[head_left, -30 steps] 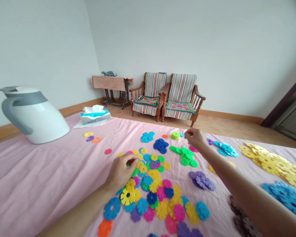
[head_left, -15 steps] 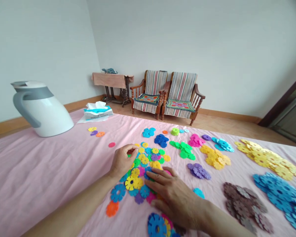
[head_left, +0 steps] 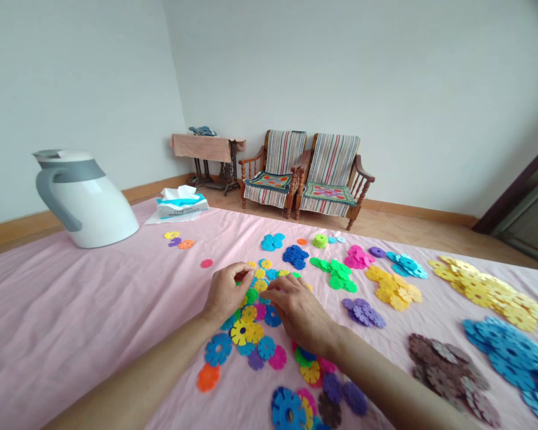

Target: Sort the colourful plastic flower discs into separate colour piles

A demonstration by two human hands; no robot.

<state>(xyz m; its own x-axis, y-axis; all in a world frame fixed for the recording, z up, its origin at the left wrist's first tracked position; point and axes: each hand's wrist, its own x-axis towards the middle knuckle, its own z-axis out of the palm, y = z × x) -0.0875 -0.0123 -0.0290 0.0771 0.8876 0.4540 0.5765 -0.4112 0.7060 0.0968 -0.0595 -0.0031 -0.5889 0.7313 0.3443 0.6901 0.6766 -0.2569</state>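
Observation:
A mixed heap of coloured notched plastic discs (head_left: 253,332) lies on the pink cloth before me. At its left edge is my left hand (head_left: 226,294), thumb and forefinger pinched together. Whatever the pinch holds, if anything, is hidden. Over the right side of the heap reaches my right hand (head_left: 303,312), its fingers slightly bent and apart, tips close to a yellow disc (head_left: 260,285) and the green discs (head_left: 251,296). No disc shows in its grasp, though its thumb is hidden. More mixed discs, including a large blue disc (head_left: 287,408), lie below my right forearm.
Sorted piles spread to the right: green discs (head_left: 338,275), purple discs (head_left: 363,313), brown discs (head_left: 446,373), blue discs (head_left: 511,358) and yellow discs (head_left: 488,289). A white jug (head_left: 103,209) and a tissue box (head_left: 182,206) stand at the left. Two wooden chairs (head_left: 329,161) are beyond the table.
My right hand has moved up and left from the heap's lower right, its flat fingers now bent near my left hand. The left hand keeps its pinch. The view has shifted slightly.

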